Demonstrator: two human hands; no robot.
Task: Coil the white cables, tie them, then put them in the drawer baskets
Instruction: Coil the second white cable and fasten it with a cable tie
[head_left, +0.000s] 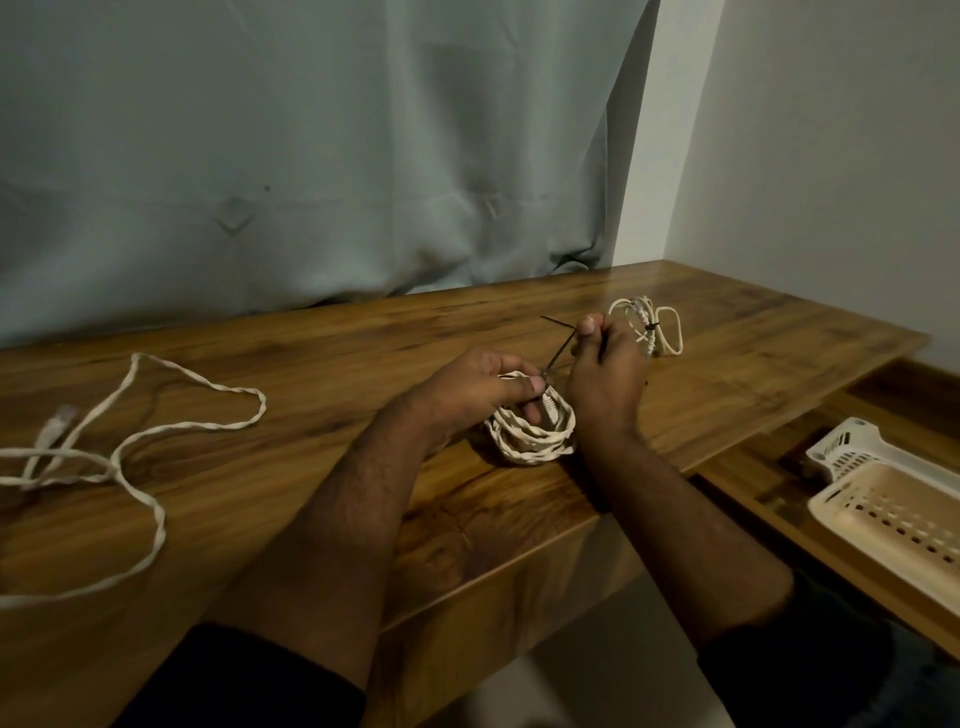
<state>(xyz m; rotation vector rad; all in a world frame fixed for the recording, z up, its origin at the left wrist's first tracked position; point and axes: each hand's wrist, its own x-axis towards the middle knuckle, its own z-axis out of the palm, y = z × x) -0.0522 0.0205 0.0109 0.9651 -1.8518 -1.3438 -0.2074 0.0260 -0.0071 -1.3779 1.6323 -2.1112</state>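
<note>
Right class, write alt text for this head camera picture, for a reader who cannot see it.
Two hands, left hand and right hand, fasten a dark tie round a coiled white cable on a wooden table. A tied cable lies behind, a loose cable left, two baskets right.

Wooden table (291, 499) bearing cables

A loose white cable (140, 457) lies left, a coiled cable (530, 441) centre, a tied bundle (657, 327) behind.

Bare tabletop (322, 364) between loose cable (156, 415) (left) and hands.
</note>
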